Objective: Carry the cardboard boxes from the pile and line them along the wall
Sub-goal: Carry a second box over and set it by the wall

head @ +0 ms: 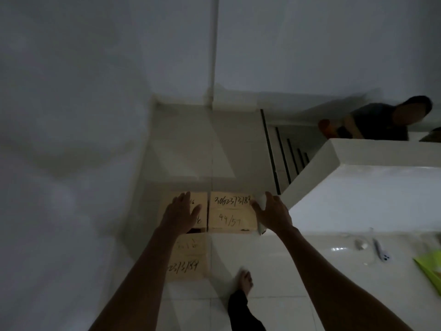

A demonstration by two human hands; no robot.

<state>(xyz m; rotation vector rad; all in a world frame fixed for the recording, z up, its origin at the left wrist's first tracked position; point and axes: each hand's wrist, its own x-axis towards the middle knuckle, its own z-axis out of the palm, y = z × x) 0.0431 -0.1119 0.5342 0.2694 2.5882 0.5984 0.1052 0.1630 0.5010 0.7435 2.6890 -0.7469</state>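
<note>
Three cardboard boxes with black handwritten numbers lie on the white tiled floor beside the left wall. The far right box (231, 215) reads "44/57". The far left box (201, 206) is mostly hidden under my left hand (181, 212), which hovers over it with fingers spread. A nearer box (189, 258) lies along the wall below my left forearm. At the right edge of the far right box is my right hand (272, 212), fingers apart, holding nothing.
A white low wall (346, 187) borders a stairwell (286, 151) at the right. Another person (386, 120) is on the stairs with something in their arms. My bare foot (245, 281) stands on the tiles. A green sheet (429, 266) and small items (379, 249) lie on the white ledge.
</note>
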